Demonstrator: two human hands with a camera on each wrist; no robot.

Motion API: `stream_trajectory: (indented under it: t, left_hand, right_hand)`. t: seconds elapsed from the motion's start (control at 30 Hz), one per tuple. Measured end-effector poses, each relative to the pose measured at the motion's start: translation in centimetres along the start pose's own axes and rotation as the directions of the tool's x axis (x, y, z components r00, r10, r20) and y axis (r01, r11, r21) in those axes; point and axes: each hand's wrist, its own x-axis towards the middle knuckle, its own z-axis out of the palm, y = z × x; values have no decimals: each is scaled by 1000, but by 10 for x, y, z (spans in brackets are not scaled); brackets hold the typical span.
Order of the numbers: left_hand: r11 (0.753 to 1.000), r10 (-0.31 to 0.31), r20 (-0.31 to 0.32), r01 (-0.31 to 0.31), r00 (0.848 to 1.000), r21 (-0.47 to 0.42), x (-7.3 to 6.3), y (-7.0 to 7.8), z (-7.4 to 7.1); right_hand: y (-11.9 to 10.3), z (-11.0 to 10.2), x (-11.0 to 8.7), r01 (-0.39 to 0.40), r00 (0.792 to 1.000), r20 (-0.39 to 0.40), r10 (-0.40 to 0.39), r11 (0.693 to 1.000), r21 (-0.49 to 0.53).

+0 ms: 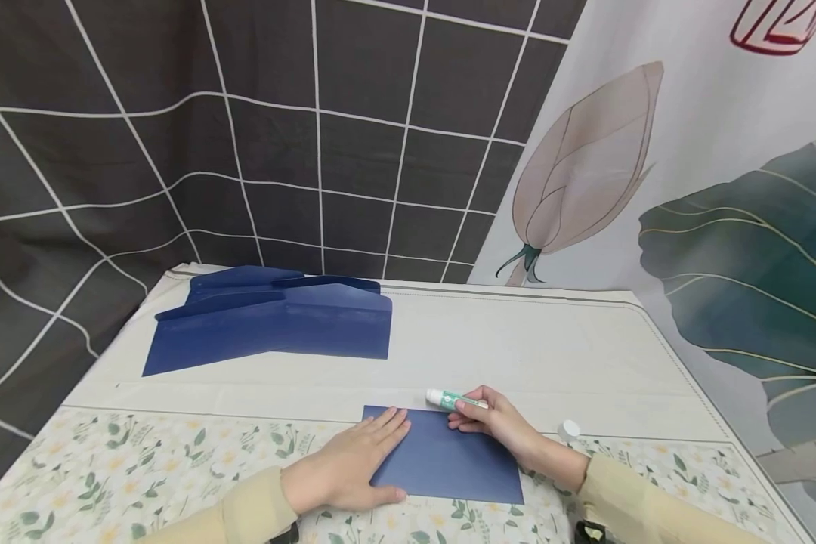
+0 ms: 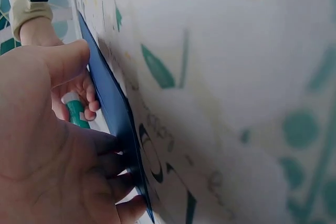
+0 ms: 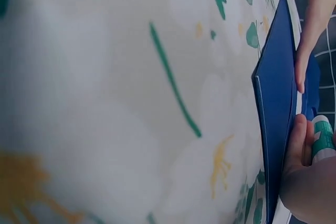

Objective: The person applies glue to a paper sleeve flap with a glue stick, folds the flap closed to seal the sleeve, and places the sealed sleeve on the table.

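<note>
Two bare hands rest over one blue paper piece (image 1: 455, 461), which lies flat near the front edge of our head view, on a table (image 1: 530, 332) with a pale, flower-printed cover. We see the left hand (image 1: 353, 465) spread across its left side, fingers straight, so that grip is relaxed and grasps nothing. The right hand (image 1: 506, 427) has its grip closed on a glue stick (image 1: 449, 399), white tip toward the left, held at the paper's far edge; the palm and fingers hide the tube's rear part from us. A loose white cap (image 1: 568, 430) sits just right of that hand.

From the left wrist we get the paper almost edge-on, with some fingertips lost behind it and the glue stick partly covered. From the right wrist the frame edge cuts the tube and most of the left hand. The paper seems layered there, perhaps an envelope, but the angle is too poor for us to be sure.

Farther back on the left, more blue paper pieces (image 1: 333, 325) overlap, so we cannot count them. Both sleeves (image 1: 653, 502) are cut off at the bottom, and a dark gridded curtain (image 1: 265, 143) runs past the top.
</note>
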Motion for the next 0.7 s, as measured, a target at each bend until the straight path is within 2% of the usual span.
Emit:
stream_trajectory:
  t: [0.27,0.7]
  left_hand:
    - [1000,-9,-8,9,1000,2,-4,0,-3]
    - [1000,-7,-19,7,1000,10,-4,-7,-3]
  right_hand:
    - [-1,-4,-1,-20,999,38,18,998,53]
    - [-1,-10,-3,-21,999,26,21,1000,-13]
